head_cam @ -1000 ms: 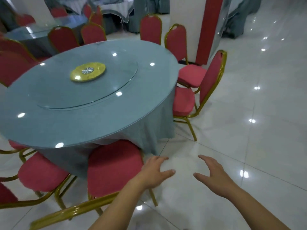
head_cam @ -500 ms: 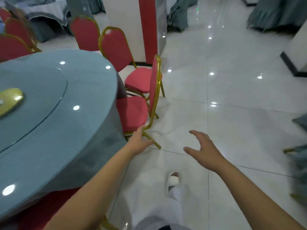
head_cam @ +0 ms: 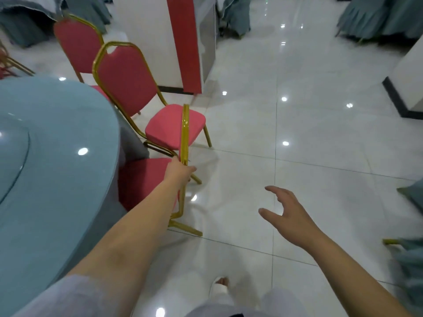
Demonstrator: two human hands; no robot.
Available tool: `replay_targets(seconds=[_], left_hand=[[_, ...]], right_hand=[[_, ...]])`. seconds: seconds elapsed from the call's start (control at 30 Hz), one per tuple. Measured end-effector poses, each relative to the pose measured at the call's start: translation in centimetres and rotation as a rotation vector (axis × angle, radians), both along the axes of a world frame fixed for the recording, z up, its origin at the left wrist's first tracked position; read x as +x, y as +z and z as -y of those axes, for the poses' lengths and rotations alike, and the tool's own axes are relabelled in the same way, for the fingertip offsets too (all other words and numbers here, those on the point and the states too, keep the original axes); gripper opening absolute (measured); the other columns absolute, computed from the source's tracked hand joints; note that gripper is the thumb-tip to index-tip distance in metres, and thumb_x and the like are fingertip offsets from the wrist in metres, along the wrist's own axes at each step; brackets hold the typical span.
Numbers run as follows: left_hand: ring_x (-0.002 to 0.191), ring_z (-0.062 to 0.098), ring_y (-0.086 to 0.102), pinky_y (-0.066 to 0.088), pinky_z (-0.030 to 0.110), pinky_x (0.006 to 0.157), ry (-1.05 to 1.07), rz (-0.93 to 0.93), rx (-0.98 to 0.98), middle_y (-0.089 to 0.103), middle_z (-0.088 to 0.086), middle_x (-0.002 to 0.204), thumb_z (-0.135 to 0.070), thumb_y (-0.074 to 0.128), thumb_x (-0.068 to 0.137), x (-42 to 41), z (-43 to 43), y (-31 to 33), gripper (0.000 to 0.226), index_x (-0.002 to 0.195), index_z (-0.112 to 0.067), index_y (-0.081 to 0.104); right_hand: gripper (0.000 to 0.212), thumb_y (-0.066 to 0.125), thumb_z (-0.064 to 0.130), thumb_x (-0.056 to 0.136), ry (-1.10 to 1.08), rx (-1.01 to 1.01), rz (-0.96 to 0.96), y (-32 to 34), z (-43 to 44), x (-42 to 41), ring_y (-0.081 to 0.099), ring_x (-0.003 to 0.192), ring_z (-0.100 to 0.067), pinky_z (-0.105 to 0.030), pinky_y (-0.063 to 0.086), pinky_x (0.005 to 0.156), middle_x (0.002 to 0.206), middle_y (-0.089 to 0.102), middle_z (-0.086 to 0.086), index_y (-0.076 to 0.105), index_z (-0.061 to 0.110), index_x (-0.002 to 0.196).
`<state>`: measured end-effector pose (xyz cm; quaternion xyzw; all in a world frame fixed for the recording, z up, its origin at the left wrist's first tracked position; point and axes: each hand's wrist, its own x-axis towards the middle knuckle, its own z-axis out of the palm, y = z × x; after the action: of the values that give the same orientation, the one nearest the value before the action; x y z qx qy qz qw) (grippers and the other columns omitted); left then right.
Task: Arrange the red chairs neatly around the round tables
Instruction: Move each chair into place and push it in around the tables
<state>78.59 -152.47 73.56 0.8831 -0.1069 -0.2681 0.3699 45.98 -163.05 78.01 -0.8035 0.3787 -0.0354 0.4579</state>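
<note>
A round table (head_cam: 52, 170) under a blue-grey cloth fills the left of the head view. A red chair (head_cam: 146, 177) with a gold frame stands at its right edge, its back seen edge-on. My left hand (head_cam: 179, 171) grips the gold frame of that chair's back. Just behind it stands a second red chair (head_cam: 128, 81), turned away from the table with its seat pointing right. A third red chair (head_cam: 76, 45) stands further back. My right hand (head_cam: 288, 213) hovers over the floor with fingers spread, holding nothing.
A white pillar with a red stripe (head_cam: 183, 42) rises just behind the chairs. Glossy white tile floor (head_cam: 309, 145) stretches to the right. More cloth-covered tables (head_cam: 380, 17) stand at the back, and another draped edge (head_cam: 412, 259) is at the right. My foot (head_cam: 220, 286) is below.
I have stepped right round the table toward the chair with its back edge-on. My left hand went from reaching in the air to gripping its gold frame. My right hand stays empty.
</note>
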Motion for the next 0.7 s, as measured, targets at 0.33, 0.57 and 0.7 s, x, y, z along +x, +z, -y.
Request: replay_targets(seconds=[0.33, 0.57, 0.7], left_hand=[[0.078, 0.028, 0.061, 0.046, 0.032, 0.070, 0.266, 0.139, 0.163, 0.060, -0.001, 0.076, -0.008, 0.057, 0.076, -0.1, 3.4, -3.2, 0.020, 0.088, -0.024, 0.060], [0.083, 0.025, 0.067, 0.051, 0.031, 0.072, 0.278, 0.011, 0.302, 0.068, 0.003, 0.080, 0.001, 0.058, 0.075, -8.0, -0.1, -1.7, 0.039, 0.103, -0.024, 0.069], [0.084, 0.021, 0.066, 0.052, 0.028, 0.072, 0.320, -0.093, 0.258, 0.067, -0.008, 0.076, -0.006, 0.067, 0.079, -16.5, -3.3, -0.6, 0.027, 0.084, -0.033, 0.065]], right_hand=[[0.059, 0.066, 0.043, 0.090, 0.429, 0.101, -0.041, -5.1, 15.2, 10.1, 0.040, 0.118, -0.003, -0.025, 0.034, 0.094, 0.149, 0.034, 0.012, 0.040, 0.041, 0.143], [0.064, 0.070, 0.037, 0.085, 0.704, 0.091, -0.032, -5.3, 20.2, 17.4, 0.045, 0.119, -0.010, -0.027, 0.037, 0.095, 0.147, 0.035, 0.005, 0.042, 0.037, 0.143], [0.092, 0.075, 0.043, 0.077, 0.884, -0.110, -0.045, -4.7, 17.6, 19.0, 0.024, 0.146, -0.027, -0.047, 0.034, 0.113, 0.162, 0.015, 0.000, 0.020, 0.047, 0.150]])
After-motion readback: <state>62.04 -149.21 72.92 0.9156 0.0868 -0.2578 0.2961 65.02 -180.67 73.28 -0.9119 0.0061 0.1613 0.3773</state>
